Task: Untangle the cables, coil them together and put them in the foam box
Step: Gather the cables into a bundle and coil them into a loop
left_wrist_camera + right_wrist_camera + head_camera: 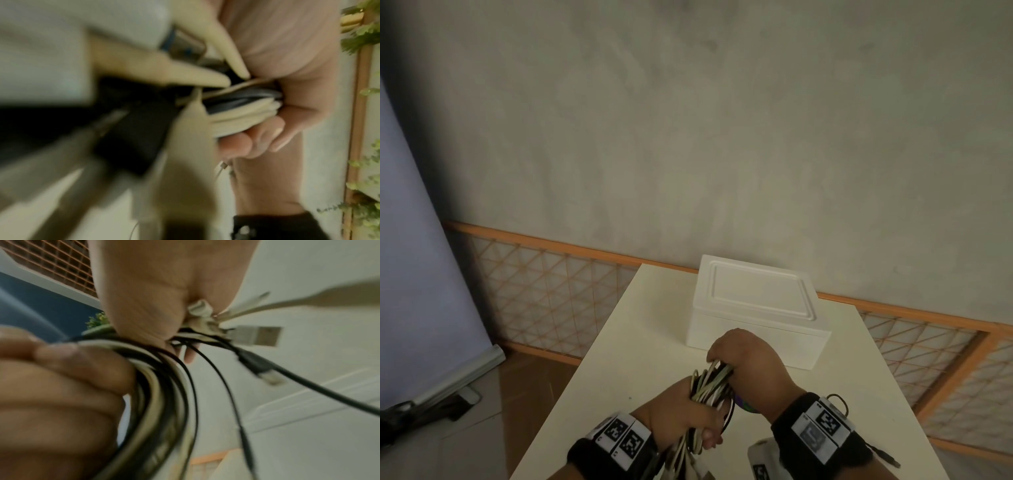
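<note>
A coil of black and white cables (710, 383) hangs over the near part of the cream table (640, 342). My left hand (681, 411) grips its near side, and loose ends and plugs hang below the fist. My right hand (750, 356) curls round the far top of the loop. In the right wrist view the cable loops (164, 386) run between both fists, and a USB plug (257, 335) sticks out beside the left hand (148, 296). The left wrist view is blurred, with fingers wrapped round the cable bundle (246, 113). Beyond my hands, the white foam box (756, 298) has its lid on.
The table is narrow; its left edge drops to a brown floor (517, 383). An orange-framed lattice fence (544, 284) runs along the wall behind. At far left, a blue-grey backdrop (421, 274) stands on a dark base.
</note>
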